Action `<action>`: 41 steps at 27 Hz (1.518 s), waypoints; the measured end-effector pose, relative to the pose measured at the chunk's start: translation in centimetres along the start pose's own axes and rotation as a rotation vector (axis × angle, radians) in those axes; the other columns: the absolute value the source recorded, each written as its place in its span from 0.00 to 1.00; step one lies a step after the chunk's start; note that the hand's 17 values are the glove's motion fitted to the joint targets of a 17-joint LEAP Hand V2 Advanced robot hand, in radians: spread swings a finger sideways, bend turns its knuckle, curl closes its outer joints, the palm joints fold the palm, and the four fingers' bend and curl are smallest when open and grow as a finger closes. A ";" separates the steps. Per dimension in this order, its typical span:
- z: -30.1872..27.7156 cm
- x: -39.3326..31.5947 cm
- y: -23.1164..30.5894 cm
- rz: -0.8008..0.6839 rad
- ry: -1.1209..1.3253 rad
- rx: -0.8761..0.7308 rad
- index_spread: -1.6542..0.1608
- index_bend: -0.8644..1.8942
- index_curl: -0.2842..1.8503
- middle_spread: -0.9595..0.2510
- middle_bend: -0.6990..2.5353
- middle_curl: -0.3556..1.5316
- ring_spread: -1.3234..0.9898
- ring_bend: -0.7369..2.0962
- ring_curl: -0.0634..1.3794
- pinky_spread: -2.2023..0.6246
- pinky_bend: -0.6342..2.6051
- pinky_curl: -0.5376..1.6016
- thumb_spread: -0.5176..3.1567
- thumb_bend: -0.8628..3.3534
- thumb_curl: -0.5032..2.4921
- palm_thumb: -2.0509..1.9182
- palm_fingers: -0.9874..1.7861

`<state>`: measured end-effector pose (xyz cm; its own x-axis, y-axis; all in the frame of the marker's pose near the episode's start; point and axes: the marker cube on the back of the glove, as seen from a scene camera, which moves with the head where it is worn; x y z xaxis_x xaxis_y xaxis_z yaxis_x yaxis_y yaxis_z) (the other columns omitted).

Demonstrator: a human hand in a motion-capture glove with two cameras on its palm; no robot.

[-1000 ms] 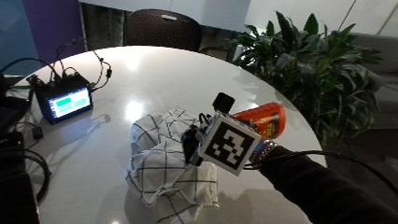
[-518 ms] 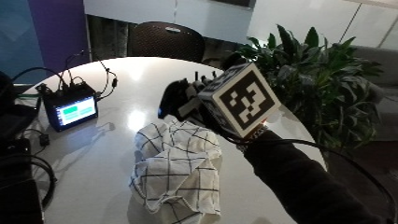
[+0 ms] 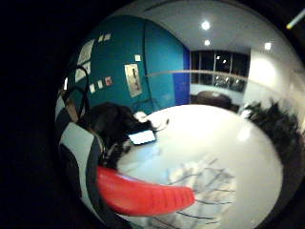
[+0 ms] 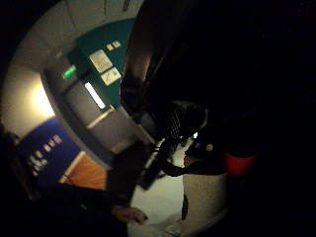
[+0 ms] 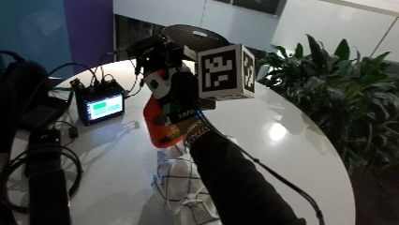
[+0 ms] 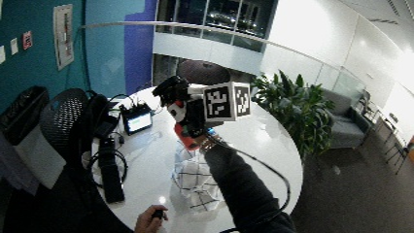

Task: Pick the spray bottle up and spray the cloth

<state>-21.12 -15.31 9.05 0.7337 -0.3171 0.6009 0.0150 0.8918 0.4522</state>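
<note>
In the outside view my gloved right hand (image 5: 186,104) grips an orange spray bottle (image 5: 159,125) by its neck and holds it upright in the air. The bottle's white and black spray head (image 5: 154,80) points to the left side of the table. Below the bottle, a white cloth with dark check lines (image 5: 182,183) lies bunched on the round white table (image 5: 293,154). The wide outside view shows the same: hand (image 6: 194,122), bottle (image 6: 183,140), cloth (image 6: 194,180). In the little finger side palm view a red part of the bottle (image 3: 143,195) sits close to the palm, above the cloth (image 3: 207,188).
A small lit monitor (image 5: 99,106) with cables stands on the table's left part. Black cables and a long black device (image 5: 47,187) lie at the left edge. A chair (image 5: 190,33) stands behind the table and plants (image 5: 312,79) to its right. A bare hand (image 6: 150,223) rests at the near edge.
My hand has risen from low over the cloth, beside the bottle, to well above the table, and now carries the bottle with it. The outside camera has also shifted.
</note>
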 end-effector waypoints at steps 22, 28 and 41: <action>3.3 2.9 2.1 0.174 -0.143 0.116 0.77 0.37 0.36 0.64 0.40 0.47 0.50 0.51 0.36 0.68 0.40 0.46 0.45 0.20 0.37 0.71 0.83; 3.3 2.2 2.2 0.156 -0.128 0.127 0.77 0.36 0.35 0.63 0.40 0.47 0.50 0.51 0.36 0.68 0.40 0.46 0.47 0.20 0.36 0.70 0.82; 5.6 2.3 1.8 0.174 -0.116 -0.080 0.77 0.37 0.34 0.63 0.40 0.47 0.49 0.51 0.36 0.69 0.37 0.45 0.50 0.20 0.33 0.68 0.79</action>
<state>-23.25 -16.21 14.97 0.6472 -0.1866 0.7392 -0.0484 0.9576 0.2841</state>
